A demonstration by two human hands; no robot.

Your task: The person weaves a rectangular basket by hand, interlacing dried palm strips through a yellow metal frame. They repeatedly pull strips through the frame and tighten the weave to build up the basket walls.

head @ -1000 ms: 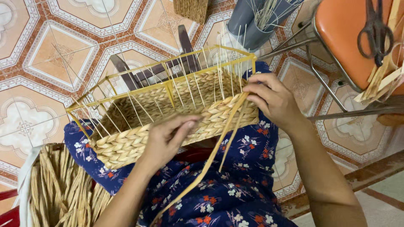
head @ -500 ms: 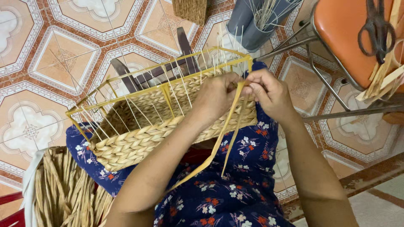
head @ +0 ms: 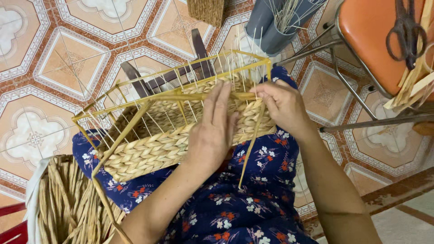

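Resting on the person's lap, over a blue flowered dress (head: 235,212), a half-woven basket (head: 158,144) sits inside a yellow wire frame (head: 181,96). Left hand (head: 212,133) lies flat against the braided side wall, fingers stretched out together and gripping nothing. Right hand (head: 282,106) is pinched closed on a flat yellow strand (head: 251,144) at the basket's upper edge; the strand hangs down past the wall. Loose dried fibre (head: 68,208) is bundled beside the left knee. Black scissors (head: 404,29) lie on an orange chair (head: 366,40) nearby.
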